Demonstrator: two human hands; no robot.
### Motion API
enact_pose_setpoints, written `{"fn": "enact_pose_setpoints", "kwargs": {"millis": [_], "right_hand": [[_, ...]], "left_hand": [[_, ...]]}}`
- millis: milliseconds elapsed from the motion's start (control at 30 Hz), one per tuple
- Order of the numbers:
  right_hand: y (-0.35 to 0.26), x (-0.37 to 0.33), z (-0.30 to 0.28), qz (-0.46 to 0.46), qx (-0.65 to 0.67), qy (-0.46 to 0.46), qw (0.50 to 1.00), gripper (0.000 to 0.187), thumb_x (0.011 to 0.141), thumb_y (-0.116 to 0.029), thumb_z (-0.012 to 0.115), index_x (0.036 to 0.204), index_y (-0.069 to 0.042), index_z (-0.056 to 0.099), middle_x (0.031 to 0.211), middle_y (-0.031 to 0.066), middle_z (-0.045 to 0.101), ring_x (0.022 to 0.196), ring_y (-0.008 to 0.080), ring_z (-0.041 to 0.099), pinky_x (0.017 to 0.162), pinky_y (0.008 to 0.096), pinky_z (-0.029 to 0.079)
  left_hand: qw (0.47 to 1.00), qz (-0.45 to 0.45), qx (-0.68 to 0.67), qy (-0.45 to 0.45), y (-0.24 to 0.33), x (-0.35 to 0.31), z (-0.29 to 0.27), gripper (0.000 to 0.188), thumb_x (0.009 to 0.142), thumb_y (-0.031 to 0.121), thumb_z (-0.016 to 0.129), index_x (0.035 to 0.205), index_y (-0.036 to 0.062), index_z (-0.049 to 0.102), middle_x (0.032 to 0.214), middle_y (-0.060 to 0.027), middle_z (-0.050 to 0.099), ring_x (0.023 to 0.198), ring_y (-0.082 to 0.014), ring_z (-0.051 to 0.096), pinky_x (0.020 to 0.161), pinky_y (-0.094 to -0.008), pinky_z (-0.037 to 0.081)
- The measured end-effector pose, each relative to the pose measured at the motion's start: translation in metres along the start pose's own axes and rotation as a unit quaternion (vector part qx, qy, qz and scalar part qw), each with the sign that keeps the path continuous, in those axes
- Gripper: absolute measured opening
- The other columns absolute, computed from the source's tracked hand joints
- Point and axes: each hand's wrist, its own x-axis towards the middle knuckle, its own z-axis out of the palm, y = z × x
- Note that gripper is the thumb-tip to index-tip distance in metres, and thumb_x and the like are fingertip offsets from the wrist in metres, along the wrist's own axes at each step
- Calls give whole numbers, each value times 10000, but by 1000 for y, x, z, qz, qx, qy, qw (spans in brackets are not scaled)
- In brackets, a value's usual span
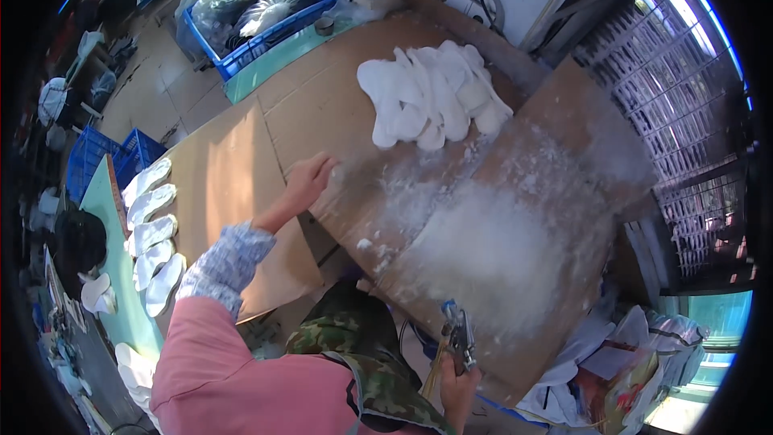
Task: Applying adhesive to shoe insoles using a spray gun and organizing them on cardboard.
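Observation:
My right hand [459, 391] grips a metal spray gun [458, 338] near the front edge of the cardboard-covered table [499, 362]. A whitish, blurred haze [483, 250] spreads over the cardboard beyond the gun's nozzle. Over the left part of the table hovers my left hand [310, 181], its fingers drawn together; whether anything small is between them is hidden. Farther back lies a pile of white insole-shaped pieces [435, 97], overlapping each other. More such white pieces [153, 234] stand in a row along the left edge of another cardboard sheet.
White residue [427, 197] clings to the cardboard. A blue crate [266, 24] with plastic bags stands at the back left, and blue baskets [97, 157] sit lower left. A window grille [668, 113] bounds the right side. Bags and wrappings [620, 370] crowd the lower right.

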Motion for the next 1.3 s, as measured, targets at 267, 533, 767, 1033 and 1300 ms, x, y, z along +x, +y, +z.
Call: {"fn": "enact_pose_setpoints", "kwargs": {"millis": [267,533,767,1033,1300], "right_hand": [[30,7,8,37,-14,43,998,217,909,-185,612,1017,-5,666,700,21,601,578,100,514,489,258,406],[61,21,8,203,-159,-38,965,375,925,-313,591,1040,41,638,921,135,687,755,231,642,618,354,497],[19,20,-14,187,61,111,974,238,830,-107,628,1012,45,647,851,107,679,779,182,614,741,346,469],[62,-16,-44,57,41,156,985,166,830,-123,655,902,8,583,640,110,543,571,206,506,552,352,423],[92,-70,-69,106,164,216,957,195,860,-126,660,776,-13,525,578,-7,432,545,98,375,498,280,333]], "left_hand": [[972,154,111,140,2,343,142,239,903,227,476,933,20,592,940,-278,601,843,-459,592,764,-483,486],[975,-46,214,19,-25,442,166,454,799,217,499,1232,115,584,1163,-176,629,1061,-391,605,902,-481,470],[950,-60,-189,-243,112,360,136,533,734,94,531,1267,99,500,1041,-32,571,884,-144,558,725,-275,474],[832,37,-393,-391,301,108,98,587,757,17,466,1341,65,420,1420,-57,416,1249,-204,467,1010,-372,440],[785,-168,-498,-328,216,-68,212,605,776,-69,492,1344,127,421,1279,-65,502,1137,-196,533,953,-362,475]]}}
